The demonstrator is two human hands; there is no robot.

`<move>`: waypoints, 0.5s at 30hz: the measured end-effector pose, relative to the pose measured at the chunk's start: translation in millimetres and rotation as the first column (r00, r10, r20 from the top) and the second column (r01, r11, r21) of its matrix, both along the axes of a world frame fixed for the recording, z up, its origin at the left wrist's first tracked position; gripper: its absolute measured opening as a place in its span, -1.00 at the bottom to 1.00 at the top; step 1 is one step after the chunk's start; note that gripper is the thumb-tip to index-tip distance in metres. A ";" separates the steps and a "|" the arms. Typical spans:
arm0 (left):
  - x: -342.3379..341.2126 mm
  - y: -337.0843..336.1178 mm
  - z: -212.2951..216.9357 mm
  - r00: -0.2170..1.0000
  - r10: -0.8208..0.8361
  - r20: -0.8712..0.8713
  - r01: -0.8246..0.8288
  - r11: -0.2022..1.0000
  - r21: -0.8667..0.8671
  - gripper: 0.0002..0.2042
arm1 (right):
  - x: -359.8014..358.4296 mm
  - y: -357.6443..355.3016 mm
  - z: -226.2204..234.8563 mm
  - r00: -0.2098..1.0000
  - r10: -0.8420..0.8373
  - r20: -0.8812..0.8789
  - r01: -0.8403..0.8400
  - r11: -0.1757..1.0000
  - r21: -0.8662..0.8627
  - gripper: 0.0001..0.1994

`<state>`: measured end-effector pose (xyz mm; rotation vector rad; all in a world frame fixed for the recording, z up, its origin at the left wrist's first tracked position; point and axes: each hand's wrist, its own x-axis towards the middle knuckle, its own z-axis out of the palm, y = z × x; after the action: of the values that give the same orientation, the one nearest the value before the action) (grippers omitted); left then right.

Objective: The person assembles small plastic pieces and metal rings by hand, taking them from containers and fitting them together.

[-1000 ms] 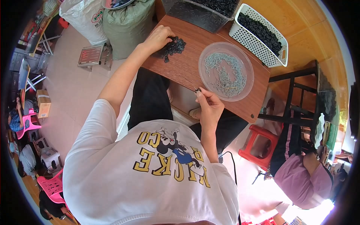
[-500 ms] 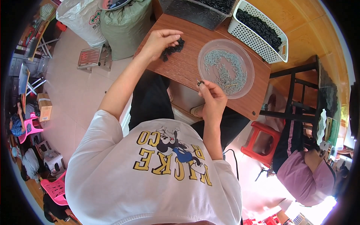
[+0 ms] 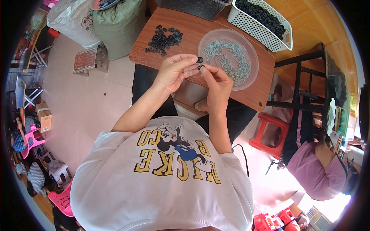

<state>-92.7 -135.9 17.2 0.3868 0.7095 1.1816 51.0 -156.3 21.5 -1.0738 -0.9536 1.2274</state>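
Black, light and stiff, the small ring (image 3: pixel 199 59) sits pinched in my left hand (image 3: pixel 175 73) at centre frame; my right hand (image 3: pixel 216 82) pinches another tiny piece; gripping the rims seems safest.

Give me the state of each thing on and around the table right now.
left hand: raised, pinching a small black ring
right hand: raised, fingertips at a second black piece
clear round dish: open, holds grey metal parts
black ring pile: loose on table
white basket: filled with black parts

Small black ring (image 3: pixel 199 59) (pinched, above table)
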 end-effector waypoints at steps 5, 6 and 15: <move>6.2 -7.5 -1.4 0.995 0.098 -0.032 -0.099 0.995 -0.021 -0.87 | -0.9 -6.2 9.6 1.000 0.003 -0.005 -0.004 0.998 -0.065 -0.88; 6.9 -8.3 -1.1 0.995 0.096 -0.031 -0.097 0.995 -0.021 -0.87 | -0.9 -7.1 10.3 1.000 0.004 -0.015 -0.005 0.996 -0.086 -0.88; 7.7 -15.9 1.2 0.983 0.149 -0.103 -0.141 0.987 0.078 -0.83 | -2.8 -9.9 9.9 0.998 0.003 0.063 0.003 0.996 -0.089 -0.86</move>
<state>-85.1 -151.8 18.4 0.4669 0.8022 1.3340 48.2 -166.2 31.4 -1.1883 -0.9543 1.2522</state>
